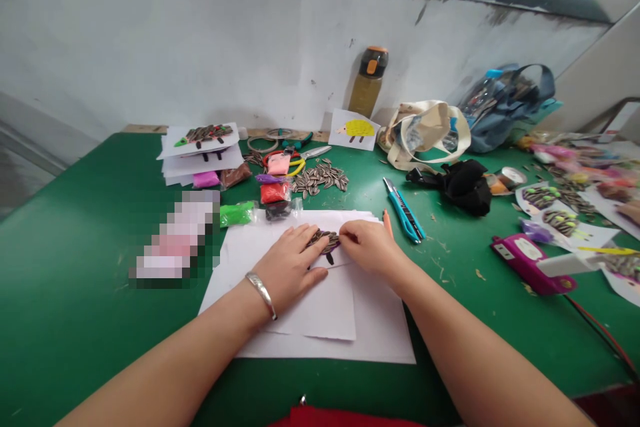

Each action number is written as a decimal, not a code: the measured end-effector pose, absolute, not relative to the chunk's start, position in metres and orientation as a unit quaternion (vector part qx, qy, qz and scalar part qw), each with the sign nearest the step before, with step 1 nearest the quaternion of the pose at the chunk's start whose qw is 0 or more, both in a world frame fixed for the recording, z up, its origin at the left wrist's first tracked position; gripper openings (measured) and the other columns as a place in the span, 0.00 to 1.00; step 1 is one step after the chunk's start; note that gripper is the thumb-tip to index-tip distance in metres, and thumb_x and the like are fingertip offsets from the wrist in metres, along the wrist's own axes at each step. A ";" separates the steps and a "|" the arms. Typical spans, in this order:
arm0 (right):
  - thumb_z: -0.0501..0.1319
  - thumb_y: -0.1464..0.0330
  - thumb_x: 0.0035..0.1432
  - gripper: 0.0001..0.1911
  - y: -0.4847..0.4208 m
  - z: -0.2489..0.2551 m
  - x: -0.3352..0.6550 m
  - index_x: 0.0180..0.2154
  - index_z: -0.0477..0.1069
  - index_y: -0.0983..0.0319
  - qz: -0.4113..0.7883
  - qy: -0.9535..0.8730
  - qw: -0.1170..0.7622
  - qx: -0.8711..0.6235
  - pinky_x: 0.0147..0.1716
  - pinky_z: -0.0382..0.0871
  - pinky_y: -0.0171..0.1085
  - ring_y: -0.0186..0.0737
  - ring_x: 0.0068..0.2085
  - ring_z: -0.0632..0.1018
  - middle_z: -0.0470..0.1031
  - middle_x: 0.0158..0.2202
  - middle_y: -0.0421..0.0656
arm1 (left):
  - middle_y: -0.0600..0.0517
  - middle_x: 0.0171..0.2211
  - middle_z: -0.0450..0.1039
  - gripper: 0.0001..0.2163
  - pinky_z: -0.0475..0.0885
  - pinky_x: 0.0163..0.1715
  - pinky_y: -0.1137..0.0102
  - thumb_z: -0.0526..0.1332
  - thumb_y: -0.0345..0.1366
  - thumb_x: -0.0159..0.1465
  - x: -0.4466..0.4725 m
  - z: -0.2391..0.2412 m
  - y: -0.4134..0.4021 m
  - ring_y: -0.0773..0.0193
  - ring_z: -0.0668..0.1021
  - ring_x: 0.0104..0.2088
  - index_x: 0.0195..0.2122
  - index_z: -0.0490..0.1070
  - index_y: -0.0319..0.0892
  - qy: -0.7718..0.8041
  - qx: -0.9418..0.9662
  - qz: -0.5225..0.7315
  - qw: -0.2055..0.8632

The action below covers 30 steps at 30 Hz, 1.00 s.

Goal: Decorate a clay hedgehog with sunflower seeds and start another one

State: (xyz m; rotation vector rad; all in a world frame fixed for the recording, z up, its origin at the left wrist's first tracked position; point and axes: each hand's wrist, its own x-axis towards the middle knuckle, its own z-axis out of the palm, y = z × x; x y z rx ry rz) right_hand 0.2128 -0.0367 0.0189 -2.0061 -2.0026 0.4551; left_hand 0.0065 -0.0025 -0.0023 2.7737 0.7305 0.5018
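My left hand (pixel 293 263), with a silver bangle on the wrist, lies flat with fingers spread on white paper sheets (pixel 320 307), holding them down beside a seed-covered figure (pixel 325 240). My right hand (pixel 367 243) is pinched at the right edge of that figure, fingertips pressed on the sunflower seeds stuck to it. Whether a loose seed sits in the pinch is hidden. A pile of loose sunflower seeds (pixel 320 179) lies further back on the green table (pixel 75 267).
Bags of coloured clay (pixel 274 192), scissors (pixel 300 160), a blue utility knife (pixel 404 213), a stack of finished seed pictures (pixel 200 147), a bottle (pixel 369 80), tote bags (pixel 425 130), a black cloth (pixel 467 185) and a purple glue gun (pixel 533 263) surround the paper.
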 end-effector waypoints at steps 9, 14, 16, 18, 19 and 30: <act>0.52 0.68 0.61 0.14 -0.036 0.020 0.213 0.30 0.75 0.58 0.158 -0.694 0.140 -0.689 0.44 0.60 0.37 0.39 0.36 0.76 0.80 0.33 0.41 | 0.37 0.59 0.63 0.22 0.61 0.60 0.48 0.59 0.39 0.65 0.008 0.000 -0.003 0.46 0.66 0.60 0.59 0.65 0.37 0.255 0.951 0.146 0.101; 0.53 0.67 0.60 0.13 -0.035 0.019 0.215 0.29 0.75 0.56 0.163 -0.682 0.154 -0.697 0.58 0.48 0.49 0.39 0.36 0.76 0.80 0.31 0.38 | 0.37 0.59 0.64 0.22 0.61 0.60 0.48 0.59 0.38 0.65 0.008 -0.001 -0.003 0.46 0.66 0.59 0.58 0.65 0.37 0.250 0.951 0.155 0.100; 0.53 0.67 0.60 0.13 -0.035 0.018 0.216 0.29 0.75 0.56 0.171 -0.672 0.162 -0.702 0.60 0.43 0.53 0.39 0.37 0.76 0.79 0.31 0.38 | 0.37 0.59 0.64 0.22 0.61 0.60 0.47 0.59 0.38 0.64 0.007 0.000 -0.003 0.46 0.66 0.59 0.58 0.66 0.38 0.249 0.949 0.163 0.104; 0.53 0.67 0.59 0.13 -0.033 0.017 0.217 0.28 0.75 0.57 0.176 -0.663 0.174 -0.706 0.60 0.40 0.54 0.40 0.36 0.76 0.79 0.29 0.38 | 0.36 0.59 0.64 0.22 0.61 0.60 0.47 0.60 0.38 0.64 0.007 0.000 -0.004 0.45 0.66 0.60 0.58 0.66 0.37 0.251 0.947 0.169 0.109; 0.53 0.67 0.59 0.13 -0.033 0.017 0.218 0.28 0.75 0.57 0.177 -0.658 0.181 -0.709 0.60 0.41 0.54 0.40 0.36 0.76 0.79 0.29 0.38 | 0.36 0.59 0.64 0.22 0.60 0.60 0.47 0.60 0.38 0.64 0.007 -0.001 -0.004 0.44 0.66 0.60 0.58 0.66 0.36 0.252 0.946 0.171 0.109; 0.52 0.71 0.58 0.16 0.032 0.019 0.233 0.38 0.78 0.61 0.068 -0.639 0.201 -0.740 0.39 0.62 0.34 0.40 0.40 0.74 0.79 0.38 0.45 | 0.35 0.64 0.57 0.25 0.61 0.60 0.44 0.61 0.40 0.63 0.001 -0.009 -0.005 0.40 0.60 0.64 0.61 0.64 0.40 0.265 0.936 0.198 0.121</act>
